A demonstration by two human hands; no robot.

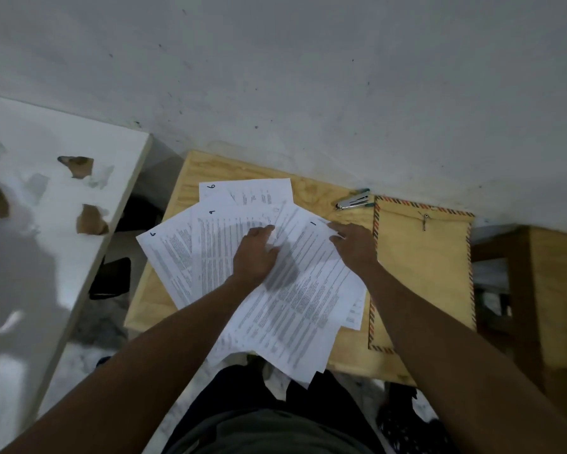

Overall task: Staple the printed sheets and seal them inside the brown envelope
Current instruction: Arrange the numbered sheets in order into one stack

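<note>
**Fingers spread flat on loose sheets, small desk against a pale wall**

Fingers (269, 229) of the left hand (254, 253) lie released and flat on the fanned printed sheets (275, 290), grasping nothing. The right hand (354, 245) likewise rests open, its fingertips pressing the top corner of the sheet marked "1". The sheets overlap loosely across the middle of a light wooden desk (177, 198), and some overhang its near edge above the person's lap. Handwritten numbers show on several top corners.

Just right of the sheets, the brown envelope (419, 273) lies flat with a striped border and a string clasp near its top. A stapler (354, 201) sits at the desk's far edge, close to the envelope's upper left corner.

A scuffed grey-white wall (275, 77) stands directly behind the desk. To the left a white board (46, 198) with chipped patches slants across; a wooden stool (551, 290) stands at the right.
</note>
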